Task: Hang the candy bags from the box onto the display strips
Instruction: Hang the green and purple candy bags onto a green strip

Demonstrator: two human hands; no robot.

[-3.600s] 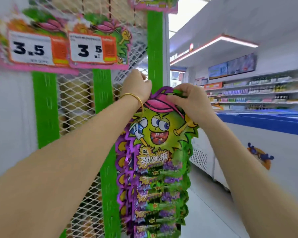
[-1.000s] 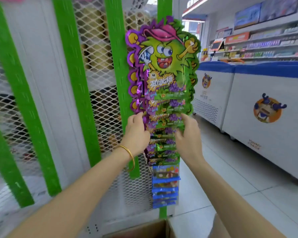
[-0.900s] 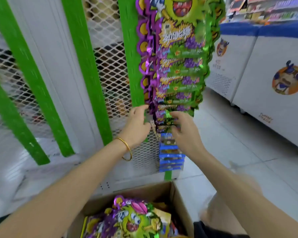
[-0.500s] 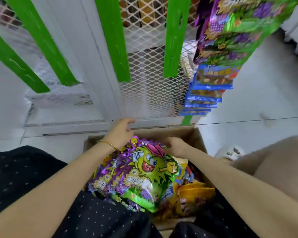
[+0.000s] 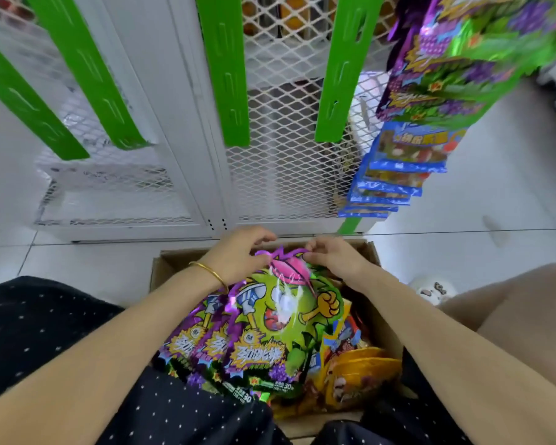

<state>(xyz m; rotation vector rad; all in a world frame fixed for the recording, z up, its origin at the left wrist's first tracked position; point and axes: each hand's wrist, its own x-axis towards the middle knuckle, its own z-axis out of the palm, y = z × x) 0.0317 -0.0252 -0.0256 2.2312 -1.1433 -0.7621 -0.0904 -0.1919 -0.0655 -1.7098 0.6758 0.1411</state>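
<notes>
Top candy bag (image 5: 280,313) lies in the box (image 5: 371,252), its header pinched by left hand (image 5: 238,255) at 10 o'clock and right hand (image 5: 331,256) at 2 o'clock. Both hands have left the loaded strip (image 5: 456,59); another pick-up cycle appears begun.

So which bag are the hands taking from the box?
In the cardboard box on the floor below the green strips, find the purple-and-green stack. It is the top bag: pink-capped green cartoon face, pinched at its cap by left hand and right hand.
</notes>
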